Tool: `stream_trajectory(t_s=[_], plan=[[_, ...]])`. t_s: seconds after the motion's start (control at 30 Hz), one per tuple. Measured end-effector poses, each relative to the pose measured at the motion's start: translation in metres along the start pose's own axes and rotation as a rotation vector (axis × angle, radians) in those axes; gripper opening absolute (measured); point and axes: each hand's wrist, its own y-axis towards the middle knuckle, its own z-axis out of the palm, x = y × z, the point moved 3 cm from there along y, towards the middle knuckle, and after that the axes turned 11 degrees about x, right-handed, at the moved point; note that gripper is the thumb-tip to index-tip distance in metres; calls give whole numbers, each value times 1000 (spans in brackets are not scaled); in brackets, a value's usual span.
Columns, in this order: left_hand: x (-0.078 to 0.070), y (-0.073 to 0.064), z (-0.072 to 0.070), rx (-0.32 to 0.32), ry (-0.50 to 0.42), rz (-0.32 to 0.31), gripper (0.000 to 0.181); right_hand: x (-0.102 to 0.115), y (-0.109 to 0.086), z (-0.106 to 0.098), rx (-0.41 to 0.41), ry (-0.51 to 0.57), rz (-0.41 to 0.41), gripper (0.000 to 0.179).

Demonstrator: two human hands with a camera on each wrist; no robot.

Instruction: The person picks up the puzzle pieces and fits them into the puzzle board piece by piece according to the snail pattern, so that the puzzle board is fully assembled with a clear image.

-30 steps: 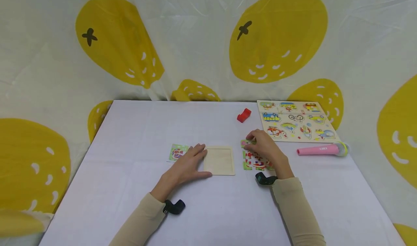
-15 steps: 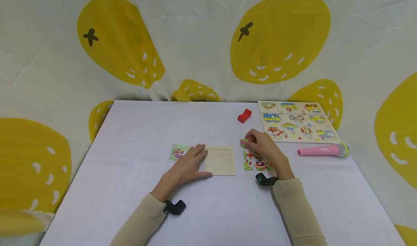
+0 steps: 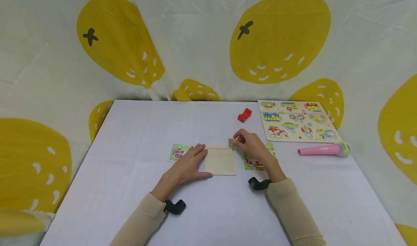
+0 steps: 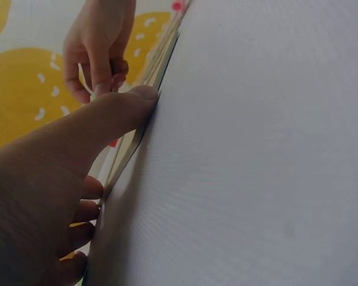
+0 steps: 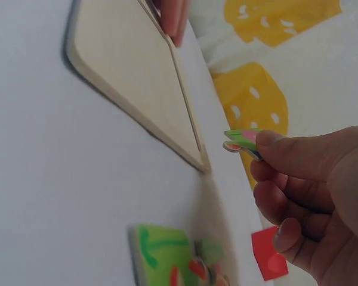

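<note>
Between thumb and fingertips my right hand (image 3: 251, 143) pinches a small green jigsaw puzzle piece (image 5: 244, 137) with a pink patch. It holds the piece above the far right corner of a shallow square wooden puzzle tray (image 3: 219, 162), whose recess shows bare wood. My left hand (image 3: 184, 166) rests at the tray's left side, its fingers spread along that edge and its thumb (image 4: 122, 110) against the near edge. Several red, white and green puzzle pieces (image 3: 249, 164) lie right of the tray, partly hidden under my right hand. A green picture card (image 3: 177, 152) lies partly behind my left fingers.
A red block (image 3: 245, 115) with a notch lies further back. At the back right sits a wooden board of vehicle pictures (image 3: 296, 121), with a pink toy microphone (image 3: 322, 150) in front of it. A white cloth covers the table (image 3: 137, 130); a patterned curtain hangs behind.
My right hand has lifted the green puzzle piece from the group and carried it left to the tray's far right corner. The left hand has stayed in place.
</note>
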Motion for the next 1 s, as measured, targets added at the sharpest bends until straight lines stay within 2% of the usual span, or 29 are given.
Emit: stream_trajectory(t_s=[0.47, 0.6, 1.0], plan=[[1, 1, 0, 2, -18, -29, 94, 18, 10, 32, 24, 67, -63, 23], [2, 1, 1, 11, -25, -35, 94, 22, 12, 42, 40, 87, -46, 23], [2, 0, 0, 12, -35, -26, 93, 33, 14, 64, -9, 50, -22, 26]])
